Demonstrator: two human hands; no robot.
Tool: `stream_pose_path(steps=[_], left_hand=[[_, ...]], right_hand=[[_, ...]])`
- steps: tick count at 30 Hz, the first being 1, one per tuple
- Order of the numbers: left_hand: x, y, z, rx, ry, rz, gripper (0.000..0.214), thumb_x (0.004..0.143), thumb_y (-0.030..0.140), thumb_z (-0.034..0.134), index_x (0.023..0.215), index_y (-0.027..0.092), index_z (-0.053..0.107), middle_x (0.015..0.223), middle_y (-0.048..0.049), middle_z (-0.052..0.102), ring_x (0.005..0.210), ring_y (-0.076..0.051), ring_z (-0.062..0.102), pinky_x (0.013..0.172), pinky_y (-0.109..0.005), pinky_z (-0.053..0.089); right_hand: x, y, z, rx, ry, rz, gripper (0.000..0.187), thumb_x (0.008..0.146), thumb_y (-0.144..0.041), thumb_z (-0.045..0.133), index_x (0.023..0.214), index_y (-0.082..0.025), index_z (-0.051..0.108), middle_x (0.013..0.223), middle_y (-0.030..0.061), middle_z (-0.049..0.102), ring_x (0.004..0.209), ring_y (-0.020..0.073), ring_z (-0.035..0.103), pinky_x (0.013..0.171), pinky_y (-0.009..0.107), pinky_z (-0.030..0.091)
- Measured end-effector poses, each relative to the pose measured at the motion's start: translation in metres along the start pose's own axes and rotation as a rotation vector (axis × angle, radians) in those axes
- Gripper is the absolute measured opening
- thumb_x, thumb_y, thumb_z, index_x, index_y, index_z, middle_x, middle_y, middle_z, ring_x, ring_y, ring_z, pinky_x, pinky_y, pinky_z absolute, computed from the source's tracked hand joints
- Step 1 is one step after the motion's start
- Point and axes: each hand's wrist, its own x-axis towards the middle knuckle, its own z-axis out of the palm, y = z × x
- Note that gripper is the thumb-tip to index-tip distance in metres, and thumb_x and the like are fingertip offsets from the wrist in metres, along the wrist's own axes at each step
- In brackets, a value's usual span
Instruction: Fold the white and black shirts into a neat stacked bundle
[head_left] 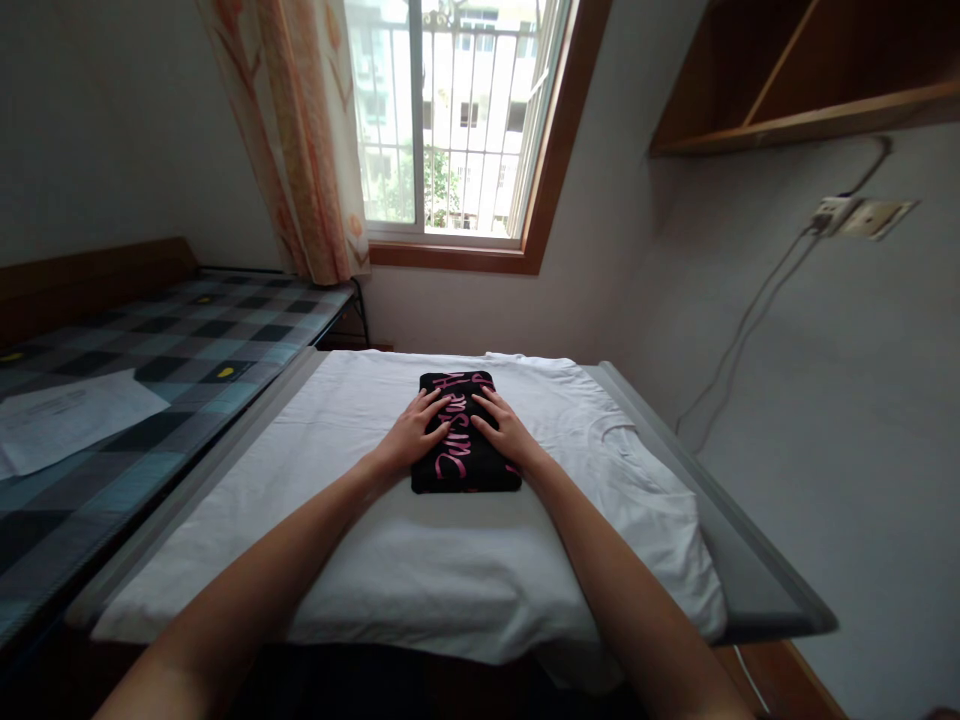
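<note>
A black garment with pink lettering (465, 470) lies folded into a small rectangle on a spread white T-shirt (480, 530). My left hand (414, 430) rests flat on the left part of the black garment, fingers stretched out. My right hand (501, 425) lies flat on its right part, fingers spread too. Both palms press down on the cloth and hold nothing. The white T-shirt covers most of a grey table (750, 570).
A bed with a checked blue-black cover (172, 350) stands at the left, with a white paper (67, 415) on it. Behind are a window (450, 120) and a patterned curtain (300, 140). A wooden shelf (810, 90) and a wall socket with cable (855, 215) are on the right wall.
</note>
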Motion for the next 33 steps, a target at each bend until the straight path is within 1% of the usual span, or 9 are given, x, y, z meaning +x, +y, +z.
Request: stream_pose_path(steps=[3,8,14,20,23,29,33], left_hand=[[0.0002,-0.0001,-0.0002,-0.001,-0.001,-0.003,0.051,0.09,0.041,0.052,0.138,0.024,0.049,0.151,-0.0051,0.039,0.143,-0.027,0.026,0.117,-0.049,0.022],[0.0006,-0.0018,0.0009,0.004,0.005,-0.002,0.052,0.09,0.041,0.051,0.139,0.022,0.049,0.151,-0.0066,0.039,0.143,-0.027,0.026,0.117,-0.049,0.023],[0.0004,-0.0019,0.0011,-0.004,0.01,0.001,0.051,0.09,0.04,0.052,0.138,0.025,0.05,0.151,-0.0046,0.04,0.142,-0.027,0.027,0.117,-0.05,0.023],[0.0,-0.0008,0.0001,-0.011,0.01,-0.003,0.051,0.09,0.041,0.052,0.137,0.023,0.051,0.15,-0.0063,0.04,0.142,-0.027,0.027,0.118,-0.048,0.023],[0.0001,-0.0007,0.0003,-0.016,0.012,-0.006,0.051,0.09,0.041,0.052,0.138,0.023,0.051,0.15,-0.0067,0.04,0.142,-0.027,0.027,0.117,-0.049,0.023],[0.0003,-0.0021,0.0014,-0.006,0.01,-0.003,0.051,0.09,0.042,0.052,0.138,0.025,0.049,0.151,-0.0041,0.039,0.143,-0.026,0.026,0.118,-0.049,0.023],[0.0004,-0.0027,0.0016,0.001,0.007,-0.003,0.052,0.09,0.042,0.051,0.139,0.023,0.049,0.151,-0.0056,0.039,0.143,-0.026,0.026,0.118,-0.048,0.022]], right_hand=[[0.0,0.0,0.0001,0.001,0.001,0.0,0.056,0.087,-0.055,0.053,0.135,-0.025,0.056,0.15,0.0081,0.04,0.141,0.0266,0.03,0.117,0.047,0.023],[0.0,0.0003,0.0005,0.003,0.002,0.001,0.057,0.087,-0.055,0.053,0.135,-0.024,0.055,0.15,0.0089,0.04,0.141,0.0268,0.03,0.117,0.048,0.023],[-0.0002,-0.0008,-0.0002,0.022,0.003,0.006,0.056,0.086,-0.056,0.054,0.135,-0.027,0.055,0.15,0.0068,0.04,0.141,0.0268,0.03,0.117,0.048,0.022],[0.0,-0.0006,-0.0002,0.003,-0.002,0.002,0.057,0.087,-0.055,0.053,0.135,-0.024,0.055,0.15,0.0086,0.039,0.141,0.0267,0.03,0.117,0.047,0.022],[0.0002,-0.0002,0.0001,0.007,0.002,-0.001,0.057,0.087,-0.055,0.053,0.135,-0.026,0.055,0.15,0.0077,0.04,0.141,0.0266,0.03,0.117,0.048,0.022],[0.0001,-0.0005,-0.0004,0.016,-0.003,0.002,0.056,0.086,-0.056,0.054,0.135,-0.027,0.055,0.15,0.0072,0.041,0.141,0.0269,0.03,0.117,0.048,0.022],[0.0002,0.0,-0.0003,0.009,0.0,0.004,0.057,0.087,-0.057,0.053,0.134,-0.026,0.056,0.15,0.0076,0.04,0.141,0.0272,0.03,0.117,0.048,0.023]])
